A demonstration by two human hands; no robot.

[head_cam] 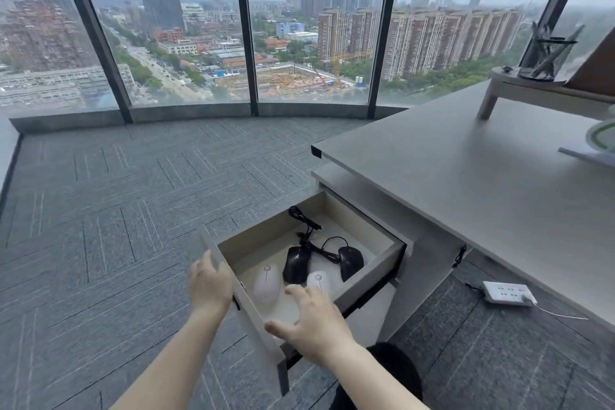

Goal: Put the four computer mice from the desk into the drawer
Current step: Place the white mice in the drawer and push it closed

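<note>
The drawer (372, 271) under the grey desk (466, 183) stands pulled out. Inside it lie two white mice, one at the left (267, 283) and one at the right (318, 280), and two black wired mice (296, 265) (350, 261) with tangled black cables (307, 230). My left hand (210, 283) rests against the outside of the drawer's front panel (253, 313), fingers at its top edge. My right hand (312, 319) hovers over the drawer's near end with fingers spread and nothing in it, partly covering the right white mouse.
A white power strip (507, 293) with a cable lies on the carpet under the desk. On the desk stand a low riser shelf (519, 90) with a mesh pen cup (544, 56) and some papers (595, 143) at the right edge. Floor-to-ceiling windows are ahead.
</note>
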